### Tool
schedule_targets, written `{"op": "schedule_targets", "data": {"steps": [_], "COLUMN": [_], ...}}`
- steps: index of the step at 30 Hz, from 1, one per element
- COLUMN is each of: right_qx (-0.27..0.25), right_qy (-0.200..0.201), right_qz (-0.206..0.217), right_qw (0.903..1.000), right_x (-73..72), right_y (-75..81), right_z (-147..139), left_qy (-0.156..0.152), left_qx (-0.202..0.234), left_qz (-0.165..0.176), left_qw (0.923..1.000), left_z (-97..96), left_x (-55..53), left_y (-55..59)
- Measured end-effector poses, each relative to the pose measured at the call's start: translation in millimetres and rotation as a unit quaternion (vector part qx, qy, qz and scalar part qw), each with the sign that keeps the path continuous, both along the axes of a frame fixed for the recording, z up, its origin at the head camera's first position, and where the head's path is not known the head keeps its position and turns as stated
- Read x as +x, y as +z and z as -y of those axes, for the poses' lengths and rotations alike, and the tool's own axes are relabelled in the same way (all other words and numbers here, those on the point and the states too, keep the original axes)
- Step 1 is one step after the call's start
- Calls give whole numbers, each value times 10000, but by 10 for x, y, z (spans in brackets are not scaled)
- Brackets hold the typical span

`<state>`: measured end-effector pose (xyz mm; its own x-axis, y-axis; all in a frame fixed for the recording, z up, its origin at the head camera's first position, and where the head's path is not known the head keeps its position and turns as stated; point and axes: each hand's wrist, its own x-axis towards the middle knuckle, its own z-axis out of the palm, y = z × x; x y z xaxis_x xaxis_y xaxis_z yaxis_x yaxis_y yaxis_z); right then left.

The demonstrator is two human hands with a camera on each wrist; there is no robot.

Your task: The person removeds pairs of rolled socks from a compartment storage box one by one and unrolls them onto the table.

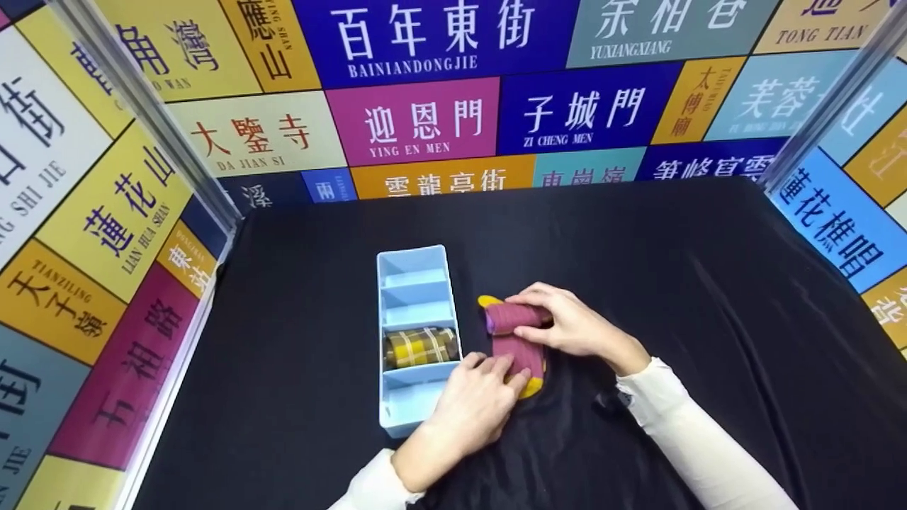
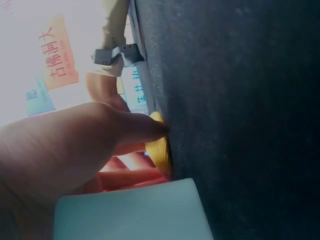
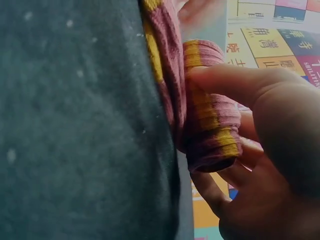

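A maroon sock (image 1: 517, 348) with yellow ends lies on the black cloth, its far part wound into a roll. My right hand (image 1: 570, 322) grips this roll at its right end, thumb on the near side. The right wrist view shows the ribbed roll (image 3: 212, 107), banded maroon and yellow, between thumb and fingers. My left hand (image 1: 471, 400) holds the flat near end with bent fingers. In the left wrist view its thumb touches the yellow end (image 2: 160, 157). Left of the sock stands a light blue divided box (image 1: 405, 430); a rolled plaid cloth piece (image 1: 418, 347) fills one compartment.
The left forearm and hand overlap the box's near right corner. Black cloth (image 1: 305, 340) with some creases covers the table. Walls with coloured sign panels (image 1: 414, 120) enclose it at the back and both sides, with metal posts (image 1: 177, 127) at the corners.
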<state>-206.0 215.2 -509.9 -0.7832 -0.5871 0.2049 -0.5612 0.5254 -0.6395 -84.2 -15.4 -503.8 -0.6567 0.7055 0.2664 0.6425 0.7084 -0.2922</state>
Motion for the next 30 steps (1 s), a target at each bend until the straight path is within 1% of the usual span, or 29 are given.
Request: {"op": "schedule_targets", "data": {"steps": [5,10,15,19,24,26,30], "right_qx": [-395,-576,-623,-506,-671,-721,-599], "right_qy": [-115,-265,-571,-794,-687,-640,-655], "right_qz": [139,-24,-296,-282,-107,-137,-276], "right_qw": [9991,9980,9960,9952,9953,9952,9957], "right_x": [-29,-57,-96,-124,-170,-189,-218], "right_y": [-27,-42,-82,-81,-79,-78,-81], "right_z": [8,20,28,40,54,64,86], "left_qy": [-145,-244,-330,-396,-455,-472,-498], "left_qx": [189,410,554,633,671,714,804], "left_qz": [57,76,116,140,236,259,250], "left_qw": [9997,9988,9978,9971,9964,9960,9952], "left_z": [33,39,36,44,54,57,62], "left_x": [-3,-19,-35,-47,-49,-50,-55], "left_y": [3,13,20,22,25,25,29]}}
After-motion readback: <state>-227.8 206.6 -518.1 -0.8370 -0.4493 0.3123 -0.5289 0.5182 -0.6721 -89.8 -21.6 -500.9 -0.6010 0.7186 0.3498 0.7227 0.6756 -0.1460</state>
